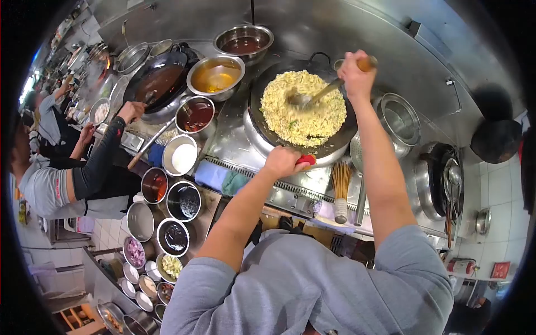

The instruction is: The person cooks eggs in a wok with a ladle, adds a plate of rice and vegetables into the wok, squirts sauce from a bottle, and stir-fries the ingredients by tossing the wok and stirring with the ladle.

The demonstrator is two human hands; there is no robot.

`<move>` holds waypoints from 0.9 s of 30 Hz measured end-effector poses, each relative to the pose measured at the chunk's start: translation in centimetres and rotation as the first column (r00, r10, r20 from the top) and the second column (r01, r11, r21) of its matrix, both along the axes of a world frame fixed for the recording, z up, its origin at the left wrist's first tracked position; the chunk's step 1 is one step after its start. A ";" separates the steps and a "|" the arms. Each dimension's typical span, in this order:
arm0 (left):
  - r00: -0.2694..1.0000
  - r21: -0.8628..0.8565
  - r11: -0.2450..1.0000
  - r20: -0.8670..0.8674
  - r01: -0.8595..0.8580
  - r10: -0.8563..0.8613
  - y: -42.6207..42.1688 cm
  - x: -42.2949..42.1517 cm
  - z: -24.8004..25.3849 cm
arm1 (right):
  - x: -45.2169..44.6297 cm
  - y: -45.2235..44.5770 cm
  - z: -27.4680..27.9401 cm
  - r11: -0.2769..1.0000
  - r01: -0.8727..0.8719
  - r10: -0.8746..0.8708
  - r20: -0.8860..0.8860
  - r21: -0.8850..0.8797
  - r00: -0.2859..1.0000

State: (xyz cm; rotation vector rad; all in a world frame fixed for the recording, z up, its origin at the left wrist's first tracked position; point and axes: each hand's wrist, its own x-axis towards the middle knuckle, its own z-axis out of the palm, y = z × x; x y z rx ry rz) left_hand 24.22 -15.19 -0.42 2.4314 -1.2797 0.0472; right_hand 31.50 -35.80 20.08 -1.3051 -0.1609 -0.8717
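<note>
A large black wok (258, 116) sits on the stove, full of yellow fried rice (279, 120) with small green bits. My left hand (282, 162) is closed at the wok's near rim, around its handle. A red piece (307, 160), perhaps a cloth, pokes out of that fist. High over the wok's right side, my right hand (358, 75) grips a ladle (328, 90) near the wooden end of its handle. The ladle's bowl rests in the rice and looks blurred by motion.
A bamboo brush (341, 187) and a skimmer (357, 153) lie right of the wok. Steel bowls of oil (215, 77) and sauce (195, 114) stand left, with several ingredient pots below. A co-worker (50, 184) stirs another wok (159, 84) at far left.
</note>
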 end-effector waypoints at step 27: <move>0.995 -0.159 0.985 -0.079 -0.069 0.057 -0.3 -0.4 0.9 | 5.7 -0.2 1.6 0.988 -0.034 0.031 -0.022 -0.152 0.999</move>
